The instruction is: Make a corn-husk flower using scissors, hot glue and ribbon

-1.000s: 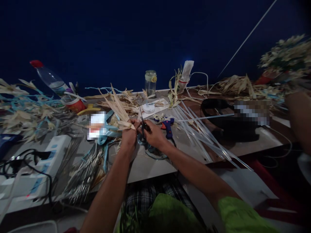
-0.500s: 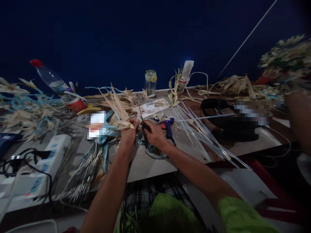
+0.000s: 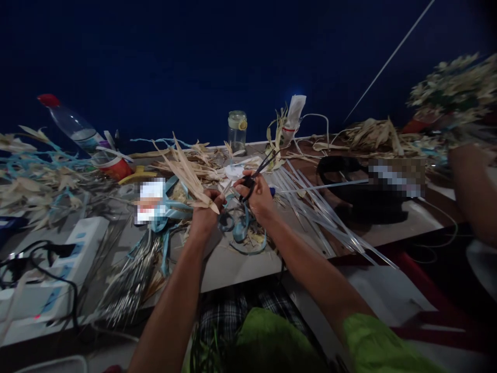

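Left hand (image 3: pixel 208 207) with fingers closed on dried husk strips (image 3: pixel 185 168) above the desk (image 3: pixel 229 269), right hand (image 3: pixel 258 194) with fingers curled around the handles of black scissors (image 3: pixel 249 181), blades raised, blue ribbon (image 3: pixel 241 228) lying just below the hands, clear rods (image 3: pixel 318 207) to the right.

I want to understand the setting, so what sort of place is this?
Probably a small craft workspace: scissors, dried husks and a bundle of wires share a crowded table.
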The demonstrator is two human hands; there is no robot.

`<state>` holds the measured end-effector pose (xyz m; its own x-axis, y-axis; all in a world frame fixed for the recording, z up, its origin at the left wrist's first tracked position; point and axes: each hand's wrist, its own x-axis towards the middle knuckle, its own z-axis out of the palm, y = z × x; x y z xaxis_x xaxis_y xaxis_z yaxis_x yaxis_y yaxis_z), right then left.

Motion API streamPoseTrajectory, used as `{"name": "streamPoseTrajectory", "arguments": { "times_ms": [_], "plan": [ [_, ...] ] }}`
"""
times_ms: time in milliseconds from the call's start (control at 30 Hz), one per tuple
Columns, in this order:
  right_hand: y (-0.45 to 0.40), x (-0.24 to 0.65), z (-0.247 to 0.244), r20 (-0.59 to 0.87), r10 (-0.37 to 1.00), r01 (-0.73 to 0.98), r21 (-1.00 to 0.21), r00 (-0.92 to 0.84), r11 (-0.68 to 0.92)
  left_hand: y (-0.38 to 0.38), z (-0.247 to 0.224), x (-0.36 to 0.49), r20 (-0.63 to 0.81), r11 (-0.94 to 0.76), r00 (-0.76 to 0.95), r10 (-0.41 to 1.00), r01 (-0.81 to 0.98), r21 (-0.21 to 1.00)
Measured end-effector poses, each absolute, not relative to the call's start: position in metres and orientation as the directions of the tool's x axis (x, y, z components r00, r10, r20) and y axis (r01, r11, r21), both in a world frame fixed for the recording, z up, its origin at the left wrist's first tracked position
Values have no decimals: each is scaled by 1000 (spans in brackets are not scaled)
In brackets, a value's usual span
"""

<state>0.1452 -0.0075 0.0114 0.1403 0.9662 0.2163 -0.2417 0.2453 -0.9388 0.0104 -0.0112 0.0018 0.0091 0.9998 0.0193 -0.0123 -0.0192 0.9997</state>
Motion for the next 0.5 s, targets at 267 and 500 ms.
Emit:
{"name": "streamPoseTrajectory", "arguments": {
  "times_ms": [267,500],
  "plan": [
    [-7,152,11,188,958,-72,-975,217,208,-13,8,11,-1,7,125,992,-50,999],
    [-8,145,4,231,954,-89,-964,190,251,-7,2,8,-141,137,23,990,-432,891]
  ]
}}
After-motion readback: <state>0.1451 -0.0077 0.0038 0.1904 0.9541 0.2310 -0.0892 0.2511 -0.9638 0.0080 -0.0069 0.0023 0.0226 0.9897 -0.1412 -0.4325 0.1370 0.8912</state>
